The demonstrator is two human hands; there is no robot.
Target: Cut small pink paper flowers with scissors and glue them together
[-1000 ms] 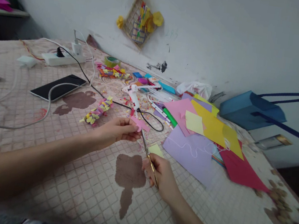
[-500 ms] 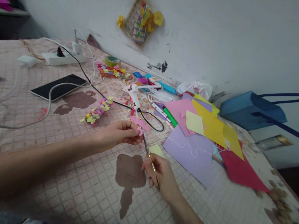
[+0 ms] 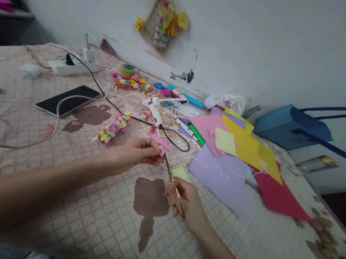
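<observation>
Between the thumb and fingers of my left hand is a small piece of pink paper. My right hand is closed around the gold handles of a pair of scissors, whose blades point up and left to the edge of that piece. Just beyond my left hand lies a pink paper strip on the cloth. A pale yellow paper piece rests behind my right hand. To the left of my left hand sits a bunch of small yellow and purple paper flowers.
A white glue gun with a black cord stands behind my hands. Coloured paper sheets spread to the right, near a blue bag. At left are a black tablet-like slab, white cables and a power strip.
My left hand has shifted very slightly, and the pink piece has turned a little at the scissor tips. The rest looks the same.
</observation>
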